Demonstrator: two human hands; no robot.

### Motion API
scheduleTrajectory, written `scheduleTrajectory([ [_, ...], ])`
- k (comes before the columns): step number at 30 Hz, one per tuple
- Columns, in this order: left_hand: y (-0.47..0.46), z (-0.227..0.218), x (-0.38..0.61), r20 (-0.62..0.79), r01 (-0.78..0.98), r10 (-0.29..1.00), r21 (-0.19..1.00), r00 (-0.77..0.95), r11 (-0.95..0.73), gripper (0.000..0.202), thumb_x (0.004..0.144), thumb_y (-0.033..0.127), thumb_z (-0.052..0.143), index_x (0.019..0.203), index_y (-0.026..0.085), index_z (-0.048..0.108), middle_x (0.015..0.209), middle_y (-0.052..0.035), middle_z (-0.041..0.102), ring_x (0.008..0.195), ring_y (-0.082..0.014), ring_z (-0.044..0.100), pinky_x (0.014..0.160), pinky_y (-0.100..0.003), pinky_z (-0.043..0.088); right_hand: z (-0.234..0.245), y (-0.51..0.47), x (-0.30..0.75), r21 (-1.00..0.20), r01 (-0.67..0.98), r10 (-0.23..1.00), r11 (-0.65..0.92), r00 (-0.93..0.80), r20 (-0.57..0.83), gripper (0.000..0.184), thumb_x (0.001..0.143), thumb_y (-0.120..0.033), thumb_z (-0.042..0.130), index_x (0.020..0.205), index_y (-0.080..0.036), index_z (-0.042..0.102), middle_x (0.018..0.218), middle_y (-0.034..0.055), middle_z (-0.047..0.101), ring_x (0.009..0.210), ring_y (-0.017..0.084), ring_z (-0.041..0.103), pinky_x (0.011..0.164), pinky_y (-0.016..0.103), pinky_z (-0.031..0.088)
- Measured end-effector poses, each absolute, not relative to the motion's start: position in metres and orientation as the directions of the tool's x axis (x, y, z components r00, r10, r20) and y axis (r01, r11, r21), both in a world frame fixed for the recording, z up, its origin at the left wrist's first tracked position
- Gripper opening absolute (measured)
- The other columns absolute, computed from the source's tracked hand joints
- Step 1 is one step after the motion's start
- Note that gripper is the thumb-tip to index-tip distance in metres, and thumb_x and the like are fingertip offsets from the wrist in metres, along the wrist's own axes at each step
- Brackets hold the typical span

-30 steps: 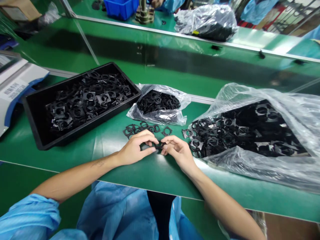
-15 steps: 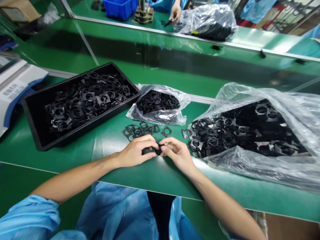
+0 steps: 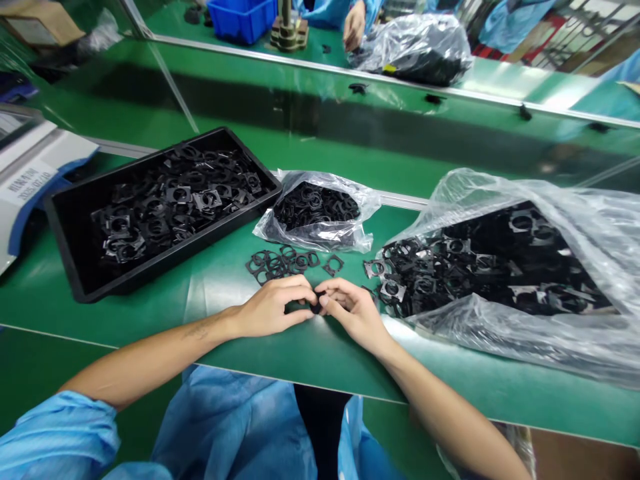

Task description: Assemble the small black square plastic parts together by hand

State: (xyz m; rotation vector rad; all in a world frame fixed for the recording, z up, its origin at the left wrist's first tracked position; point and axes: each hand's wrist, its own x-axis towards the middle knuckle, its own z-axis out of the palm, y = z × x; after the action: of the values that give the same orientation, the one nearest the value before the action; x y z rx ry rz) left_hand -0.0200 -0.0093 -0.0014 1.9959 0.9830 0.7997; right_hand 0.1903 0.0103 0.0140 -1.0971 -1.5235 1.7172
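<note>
My left hand (image 3: 279,304) and my right hand (image 3: 353,308) meet over the front of the green table, both closed by their fingertips on one small black part (image 3: 317,306). Fingers cover most of that part, so its exact shape is hidden. Just beyond my left hand lies a loose group of black plastic rings (image 3: 280,261). A single square-edged black ring piece (image 3: 333,265) sits apart, beyond my right hand. To the right, flat black frames with round holes (image 3: 425,283) spill from a large clear plastic bag (image 3: 480,327).
A black tray (image 3: 150,270) full of black frames stands at left, beside a white and blue device (image 3: 30,180). A smaller clear bag (image 3: 320,237) of black rings lies behind the loose ones. Across the metal rail, a co-worker's hand (image 3: 355,27) is near another bag (image 3: 415,50).
My hands stay together, with the fingers shifting slightly around the small black part. Across the rail, the co-worker's hand has let go of a dark piece, and another dark piece now shows near the rail.
</note>
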Motion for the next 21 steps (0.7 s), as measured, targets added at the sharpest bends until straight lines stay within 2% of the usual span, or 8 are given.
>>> scheduleTrajectory([
  [6,-0.0093,-0.002,-0.0202,0.187,0.377,0.835,0.826,0.517,-0.419,0.008,0.093,0.022,0.063,0.095,0.018,0.07,0.094,-0.0055,0.068,0.086,-0.0172,0.065,0.08,-0.027,0.053,0.0131,0.0106,0.1899,-0.983,0.105,0.848,-0.15,-0.498,-0.182,0.032,0.088,-0.049,0.072,0.099,-0.02,0.07,0.075,0.0012,0.067,0.067,0.015,0.065,0.067,0.029,0.053],
  [15,-0.0084,-0.0031,-0.0218,0.185,0.399,0.806,0.793,0.562,-0.46,0.009,0.093,0.021,0.061,0.096,0.018,0.07,0.092,-0.0051,0.069,0.085,-0.0172,0.066,0.08,-0.028,0.052,0.0114,0.0105,0.1904,-0.979,0.162,0.826,-0.121,-0.53,-0.19,0.026,0.092,-0.042,0.068,0.105,-0.02,0.072,0.073,0.0,0.066,0.068,0.015,0.063,0.069,0.029,0.051],
  [21,-0.0102,-0.0006,-0.0186,0.244,0.317,0.842,0.847,0.481,-0.427,0.01,0.095,0.022,0.062,0.092,0.016,0.069,0.087,-0.0049,0.068,0.079,-0.0149,0.064,0.075,-0.026,0.052,0.0144,0.0112,0.1892,-0.981,0.064,0.857,-0.185,-0.478,-0.193,0.033,0.087,-0.051,0.074,0.095,-0.02,0.07,0.071,-0.0002,0.066,0.064,0.015,0.064,0.066,0.029,0.052],
])
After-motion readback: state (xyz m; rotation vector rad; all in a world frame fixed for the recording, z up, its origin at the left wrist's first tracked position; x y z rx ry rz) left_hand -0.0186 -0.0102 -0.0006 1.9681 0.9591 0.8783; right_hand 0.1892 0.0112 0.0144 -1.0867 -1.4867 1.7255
